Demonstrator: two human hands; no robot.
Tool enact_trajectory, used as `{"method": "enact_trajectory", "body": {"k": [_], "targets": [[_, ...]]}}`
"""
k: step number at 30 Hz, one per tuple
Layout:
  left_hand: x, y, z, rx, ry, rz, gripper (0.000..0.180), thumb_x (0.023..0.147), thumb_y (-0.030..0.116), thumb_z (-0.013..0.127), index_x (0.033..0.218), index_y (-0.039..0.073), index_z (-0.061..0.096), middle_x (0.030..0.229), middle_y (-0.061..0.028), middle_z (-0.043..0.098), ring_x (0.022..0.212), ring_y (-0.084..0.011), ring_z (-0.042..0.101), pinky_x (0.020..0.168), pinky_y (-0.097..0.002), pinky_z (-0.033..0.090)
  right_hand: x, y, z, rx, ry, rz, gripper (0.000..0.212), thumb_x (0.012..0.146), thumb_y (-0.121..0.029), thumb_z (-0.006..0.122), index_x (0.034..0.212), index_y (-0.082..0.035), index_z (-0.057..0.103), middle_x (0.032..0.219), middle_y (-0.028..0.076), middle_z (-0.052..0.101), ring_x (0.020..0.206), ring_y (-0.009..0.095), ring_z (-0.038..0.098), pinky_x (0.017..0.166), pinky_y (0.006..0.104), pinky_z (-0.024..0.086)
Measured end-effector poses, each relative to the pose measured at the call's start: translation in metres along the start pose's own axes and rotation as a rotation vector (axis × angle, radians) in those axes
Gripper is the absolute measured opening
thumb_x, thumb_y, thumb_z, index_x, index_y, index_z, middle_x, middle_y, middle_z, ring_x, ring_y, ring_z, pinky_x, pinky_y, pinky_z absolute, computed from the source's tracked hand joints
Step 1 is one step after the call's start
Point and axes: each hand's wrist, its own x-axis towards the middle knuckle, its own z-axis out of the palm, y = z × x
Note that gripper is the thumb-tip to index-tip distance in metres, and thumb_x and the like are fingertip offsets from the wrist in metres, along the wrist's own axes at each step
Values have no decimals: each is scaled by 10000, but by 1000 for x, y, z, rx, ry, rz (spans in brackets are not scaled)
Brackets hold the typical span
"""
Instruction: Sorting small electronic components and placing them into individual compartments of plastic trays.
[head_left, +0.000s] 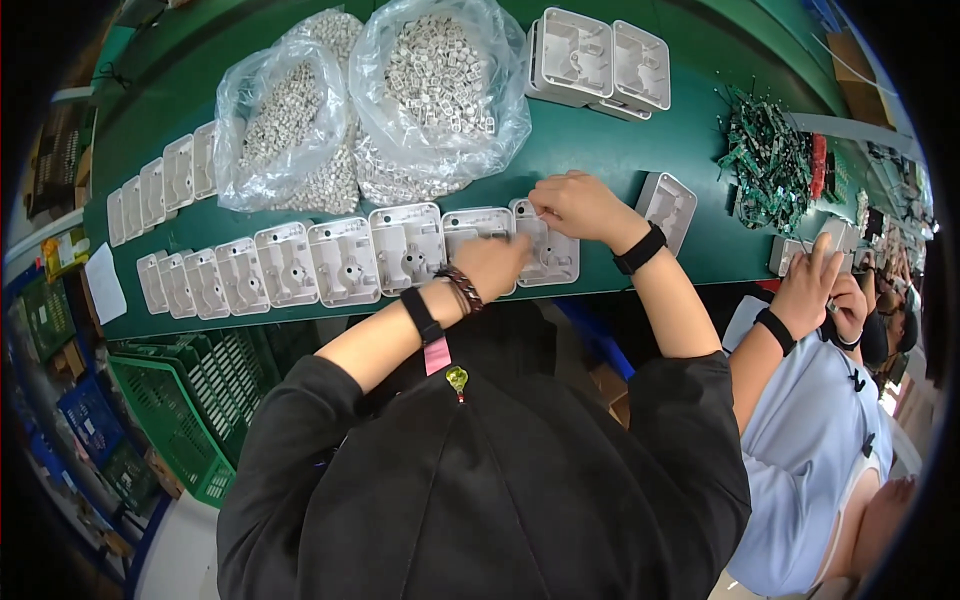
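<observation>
Left hand [492,268] is blurred, right hand [582,207] curls at the end grey plastic housing [562,264]; can't tell either grip; a knuckle bump could skew it!

Showed pale grey on the open plastic boxes [280,265] under and left of the left hand [490,266]. Had deep green across the tabletop [600,150] beyond the right hand [582,208]. Held off-white small parts [430,75] in cloudy clear bags [508,140] ahead of the left hand. Mixed green circuit boards [765,155] with a red strip [818,165] far right of the right hand. Wore black on the wristband [640,250] just behind the right hand.
</observation>
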Motion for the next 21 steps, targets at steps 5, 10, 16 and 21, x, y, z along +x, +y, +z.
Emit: {"method": "enact_trajectory", "body": {"k": [5,10,16,21], "targets": [[-4,-28,-18,-401,150,13,224,873,307,421,882,94,490,664,-122,586,642,-333,576,541,-450,420,0,-24,3,474,-92,122,131,662,-68,625,740,-61,520,678,53,514,631,197,525,580,305,419],[-13,-49,-18,-598,-73,102,229,884,289,426,913,69,485,751,-134,587,715,-322,574,587,-396,421,7,-42,16,812,-83,140,127,724,-88,621,748,-33,509,699,47,549,631,153,537,583,269,424],[-6,-58,-18,-846,-95,38,232,889,272,436,965,60,489,807,-154,577,777,-305,567,631,-338,420,19,-35,12,985,-109,227,97,747,-68,609,772,-34,522,715,30,555,654,129,540,582,259,416],[2,-43,-25,-781,130,-28,244,883,287,444,991,77,503,785,-143,588,760,-311,576,627,-349,435,27,-27,-11,636,45,141,73,736,-54,605,757,-45,535,740,24,549,674,154,536,609,247,411]]}}
